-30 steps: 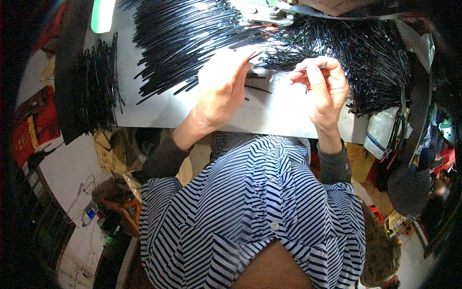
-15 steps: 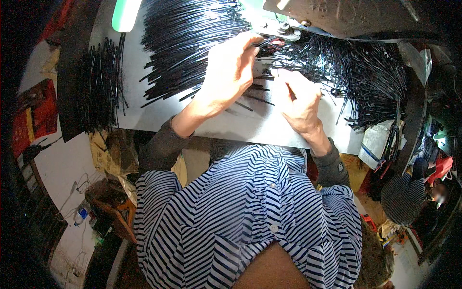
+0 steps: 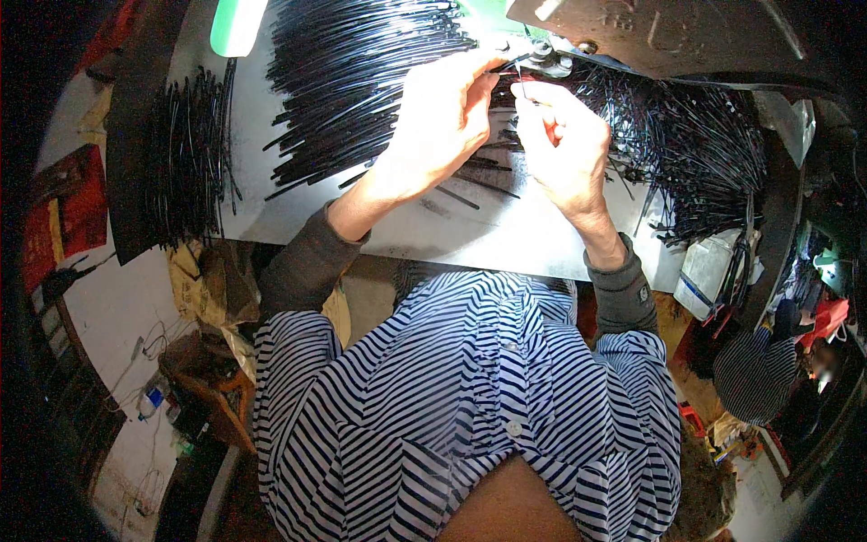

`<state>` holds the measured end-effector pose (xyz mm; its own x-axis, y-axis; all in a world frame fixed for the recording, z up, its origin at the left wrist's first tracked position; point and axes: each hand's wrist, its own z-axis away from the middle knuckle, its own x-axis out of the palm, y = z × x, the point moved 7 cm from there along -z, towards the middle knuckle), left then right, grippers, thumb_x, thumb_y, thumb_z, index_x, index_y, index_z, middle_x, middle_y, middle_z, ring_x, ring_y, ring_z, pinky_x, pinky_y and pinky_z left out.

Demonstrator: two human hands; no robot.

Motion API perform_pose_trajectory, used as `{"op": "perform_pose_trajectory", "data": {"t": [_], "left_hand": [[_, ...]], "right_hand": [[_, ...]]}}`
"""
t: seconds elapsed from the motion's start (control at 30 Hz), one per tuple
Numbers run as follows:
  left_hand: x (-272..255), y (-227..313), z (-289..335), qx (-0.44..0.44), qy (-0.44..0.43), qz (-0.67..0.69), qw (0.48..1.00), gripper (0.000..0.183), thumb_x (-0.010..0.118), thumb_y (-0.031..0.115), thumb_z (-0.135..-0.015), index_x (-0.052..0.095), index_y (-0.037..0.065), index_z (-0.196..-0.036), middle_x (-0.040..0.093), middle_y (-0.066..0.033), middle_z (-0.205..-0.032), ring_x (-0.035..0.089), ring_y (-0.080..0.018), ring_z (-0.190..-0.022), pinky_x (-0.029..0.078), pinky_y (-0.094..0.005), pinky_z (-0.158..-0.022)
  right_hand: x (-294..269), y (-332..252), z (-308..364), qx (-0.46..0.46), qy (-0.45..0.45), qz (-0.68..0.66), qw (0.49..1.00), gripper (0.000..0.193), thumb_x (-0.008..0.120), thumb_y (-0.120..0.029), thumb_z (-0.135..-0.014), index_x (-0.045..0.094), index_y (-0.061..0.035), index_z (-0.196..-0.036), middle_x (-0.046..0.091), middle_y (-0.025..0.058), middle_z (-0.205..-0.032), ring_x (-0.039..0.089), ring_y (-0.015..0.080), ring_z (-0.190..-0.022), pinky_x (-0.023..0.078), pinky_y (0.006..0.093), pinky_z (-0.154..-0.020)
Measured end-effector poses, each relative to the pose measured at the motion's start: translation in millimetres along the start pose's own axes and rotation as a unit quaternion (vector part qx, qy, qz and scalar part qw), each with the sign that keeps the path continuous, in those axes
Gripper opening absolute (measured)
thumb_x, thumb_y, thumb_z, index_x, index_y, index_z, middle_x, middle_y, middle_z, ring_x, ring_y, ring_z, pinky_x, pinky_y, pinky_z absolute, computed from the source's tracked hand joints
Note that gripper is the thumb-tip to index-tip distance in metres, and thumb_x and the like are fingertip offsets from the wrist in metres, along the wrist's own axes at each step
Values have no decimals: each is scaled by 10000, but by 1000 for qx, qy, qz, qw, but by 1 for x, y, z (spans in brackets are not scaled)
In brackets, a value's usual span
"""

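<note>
Both my hands are raised to the metal part of a machine [image 3: 548, 60] at the far side of the table. My left hand [image 3: 442, 117] has thumb and forefinger pinched on the end of a thin black cable [image 3: 513, 64]. Close beside it, my right hand [image 3: 571, 144] is closed, its fingertips round a thin, light strand that stands up toward the cable end; what exactly it is, I cannot make out. Under and left of my left hand spreads a wide layer of black cables [image 3: 352, 81]. A tangled heap of black cables [image 3: 686, 135] lies right of my right hand.
A smaller bundle of black cables [image 3: 187, 154] lies at the table's left. A dark brown machine housing [image 3: 668, 36] overhangs the far right. A lit green-white lamp [image 3: 237, 27] hangs at the far left. A whitish box [image 3: 711, 271] is at the table's right front edge.
My right hand has risen away from me, and its fingertips now meet near the machine's metal part. My left hand has shifted slightly right and farther off.
</note>
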<state>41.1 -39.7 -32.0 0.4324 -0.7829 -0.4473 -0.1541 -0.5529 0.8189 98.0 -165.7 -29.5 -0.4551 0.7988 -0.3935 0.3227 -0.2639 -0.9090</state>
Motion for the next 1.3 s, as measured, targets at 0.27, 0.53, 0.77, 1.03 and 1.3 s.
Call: {"op": "perform_pose_trajectory", "data": {"t": [0.27, 0.53, 0.77, 1.03, 1.3], "left_hand": [[4, 16, -1, 203, 59, -97, 972, 335, 559, -49, -754, 562, -33, -1088, 590, -163, -842, 584, -269, -659, 477, -332, -606], [15, 15, -17, 182, 74, -134, 971, 234, 596, -55, -774, 599, -24, -1006, 637, -164, -829, 638, -302, -725, 508, -311, -651], [13, 14, -20, 151, 67, -145, 976, 205, 589, -50, -785, 605, -18, -986, 639, -161, -833, 642, -297, -734, 510, -311, -654], [10, 38, -15, 191, -13, -242, 951, 336, 554, -5, -754, 532, 15, -1088, 577, -133, -837, 574, -261, -586, 466, -331, -517], [7, 50, -8, 193, 36, -125, 972, 452, 546, 17, -768, 460, -21, -1210, 598, -186, -894, 568, -318, -619, 466, -373, -573]], "right_hand": [[-4, 9, -3, 74, 6, -147, 986, 119, 587, -56, -863, 648, -8, -953, 545, -48, -632, 461, -4, -528, 375, 159, -453], [-12, 22, -12, 98, 10, -182, 978, 128, 589, -76, -870, 637, -13, -971, 553, -30, -629, 467, 6, -502, 365, 163, -424], [-9, 23, -14, 73, 17, -174, 982, 129, 587, -69, -869, 636, -8, -972, 555, -33, -625, 473, 5, -500, 371, 161, -426], [-6, 27, -15, 110, -4, -245, 963, 118, 574, -99, -885, 632, -17, -946, 503, -57, -588, 423, 7, -463, 321, 170, -388], [9, 31, -21, 144, 55, -329, 932, 241, 504, -211, -938, 648, -20, -905, 496, -57, -570, 409, 28, -461, 318, 188, -420]]}}
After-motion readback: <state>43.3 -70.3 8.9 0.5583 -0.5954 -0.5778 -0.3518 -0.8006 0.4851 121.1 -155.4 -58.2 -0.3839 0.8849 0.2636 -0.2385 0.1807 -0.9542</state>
